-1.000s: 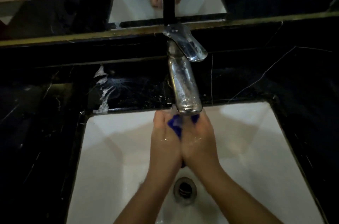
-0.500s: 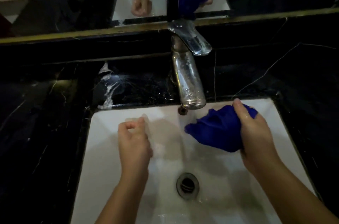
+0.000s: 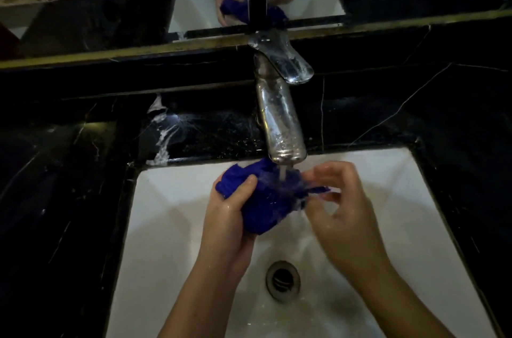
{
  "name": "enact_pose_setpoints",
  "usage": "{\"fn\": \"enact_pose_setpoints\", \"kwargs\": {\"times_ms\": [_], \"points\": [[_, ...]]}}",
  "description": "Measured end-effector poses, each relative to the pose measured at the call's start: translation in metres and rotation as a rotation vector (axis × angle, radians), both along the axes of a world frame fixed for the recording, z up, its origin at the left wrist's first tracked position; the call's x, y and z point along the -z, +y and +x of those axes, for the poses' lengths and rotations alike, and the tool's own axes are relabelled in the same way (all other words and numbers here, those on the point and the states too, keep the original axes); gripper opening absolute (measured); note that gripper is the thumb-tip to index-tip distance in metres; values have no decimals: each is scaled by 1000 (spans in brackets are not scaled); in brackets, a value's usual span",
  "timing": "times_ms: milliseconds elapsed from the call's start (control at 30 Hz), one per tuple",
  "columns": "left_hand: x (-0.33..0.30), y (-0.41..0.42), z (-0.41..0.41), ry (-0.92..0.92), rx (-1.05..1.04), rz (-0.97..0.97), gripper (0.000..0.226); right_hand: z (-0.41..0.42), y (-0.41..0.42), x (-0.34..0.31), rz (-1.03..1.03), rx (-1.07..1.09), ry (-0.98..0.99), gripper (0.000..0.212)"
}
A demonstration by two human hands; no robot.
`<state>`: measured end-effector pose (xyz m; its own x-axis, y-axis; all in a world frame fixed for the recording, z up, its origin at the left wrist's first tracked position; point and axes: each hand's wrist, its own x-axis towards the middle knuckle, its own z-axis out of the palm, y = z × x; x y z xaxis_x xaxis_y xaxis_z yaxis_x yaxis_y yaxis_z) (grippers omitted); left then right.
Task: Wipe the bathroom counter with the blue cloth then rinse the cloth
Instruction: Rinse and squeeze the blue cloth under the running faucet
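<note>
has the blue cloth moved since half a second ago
Yes. The blue cloth went from right of the faucet spout to directly under it, now gripped by the left hand.

A chrome faucet (image 3: 281, 113) runs water above a white sink (image 3: 171, 215) with drain (image 3: 283, 280).

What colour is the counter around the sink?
Black with thin white veins, like marble; the counter shows best in the head view.

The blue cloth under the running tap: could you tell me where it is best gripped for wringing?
Probably by the bunched lower bulk of the blue cloth, from the left, where the left hand already cups it; the right hand pinches the thin tail pointing right.
</note>
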<state>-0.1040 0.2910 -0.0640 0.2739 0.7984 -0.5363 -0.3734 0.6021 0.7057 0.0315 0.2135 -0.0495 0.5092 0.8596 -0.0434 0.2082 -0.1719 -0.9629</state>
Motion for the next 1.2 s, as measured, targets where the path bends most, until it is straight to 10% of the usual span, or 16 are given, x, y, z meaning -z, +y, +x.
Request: {"fn": "enact_pose_setpoints", "kwargs": {"times_ms": [233, 500, 800, 1200], "points": [[3, -7, -6, -61, 134, -143, 54, 13, 19, 13, -301, -200, 653, 44], [1, 4, 5, 394, 213, 305, 46, 4, 33, 14, -99, -33, 355, 13], [-2, -1, 35, 447, 32, 359, 12, -24, 43, 16, 61, 14, 354, 9], [3, -2, 22, 343, 96, 521, 48, -9, 38, 25, 104, -16, 420, 30]]}}
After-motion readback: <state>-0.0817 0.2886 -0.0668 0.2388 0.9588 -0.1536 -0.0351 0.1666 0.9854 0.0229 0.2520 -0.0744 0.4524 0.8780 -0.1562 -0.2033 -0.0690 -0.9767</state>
